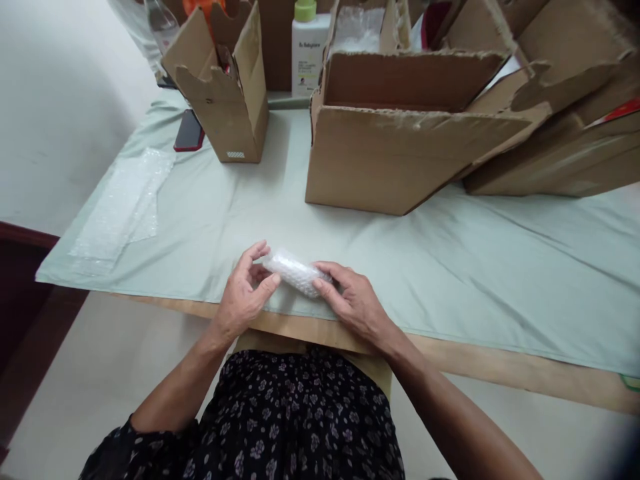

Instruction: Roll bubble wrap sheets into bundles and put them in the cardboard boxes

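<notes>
A short roll of clear bubble wrap (295, 272) lies at a slant between my hands, close to the table's front edge. Whatever may be inside it is hidden by the wrap. My right hand (350, 300) grips its right end, thumb on the near side and fingers over the far side. At the other end, my left hand (245, 290) curves loosely around the roll, with the thumb against its near side and the index finger by its upper tip.
Flat bubble wrap sheets (117, 207) lie at left on the green tablecloth (240, 207). Behind them is a phone (189, 130). Open cardboard boxes, one narrow (237, 113) and one wide (380, 157), stand at the back with a white bottle (306, 57). Another box (565, 153) stands right.
</notes>
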A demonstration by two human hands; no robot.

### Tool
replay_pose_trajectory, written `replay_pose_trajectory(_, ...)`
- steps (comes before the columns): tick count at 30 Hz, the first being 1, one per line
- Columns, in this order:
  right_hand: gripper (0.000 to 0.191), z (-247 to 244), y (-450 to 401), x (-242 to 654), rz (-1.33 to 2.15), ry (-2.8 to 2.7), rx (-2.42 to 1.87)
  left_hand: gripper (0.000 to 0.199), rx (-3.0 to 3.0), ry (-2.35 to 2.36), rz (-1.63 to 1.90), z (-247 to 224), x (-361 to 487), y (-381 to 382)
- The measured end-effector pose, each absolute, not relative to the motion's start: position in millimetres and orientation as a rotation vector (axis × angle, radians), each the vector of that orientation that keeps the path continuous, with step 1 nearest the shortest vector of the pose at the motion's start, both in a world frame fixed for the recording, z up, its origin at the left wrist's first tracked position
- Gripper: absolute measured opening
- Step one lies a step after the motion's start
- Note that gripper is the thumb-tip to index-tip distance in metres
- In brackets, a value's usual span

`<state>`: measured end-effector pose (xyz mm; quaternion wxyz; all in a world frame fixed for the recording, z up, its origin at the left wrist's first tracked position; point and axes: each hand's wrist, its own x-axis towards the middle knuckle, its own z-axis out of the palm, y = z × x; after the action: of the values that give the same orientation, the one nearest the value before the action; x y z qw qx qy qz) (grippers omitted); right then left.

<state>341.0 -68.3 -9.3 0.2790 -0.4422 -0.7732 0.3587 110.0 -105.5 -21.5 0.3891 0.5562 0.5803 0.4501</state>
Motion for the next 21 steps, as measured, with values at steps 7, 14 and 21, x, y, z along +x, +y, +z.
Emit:
replay_pose_trajectory(7,0.026,-7.9,-72.3,348.0,1.022,-1.932,-1.154,0.057,1.23,1.252,1.117,-20.0,123.9,-102.5)
replay_pose_trajectory(14,0.071,-7.3,-59.9,361.7,1.724,-1.577,-0.931,0.054,1.247,1.108,1.164,-2.5,140.6,-90.7)
replay_pose_trajectory(21,0.043,13.8,-26.8,382.1,1.936,-1.512,-0.866,0.054,1.531,1.014,1.051,13.6,163.5,-54.8)
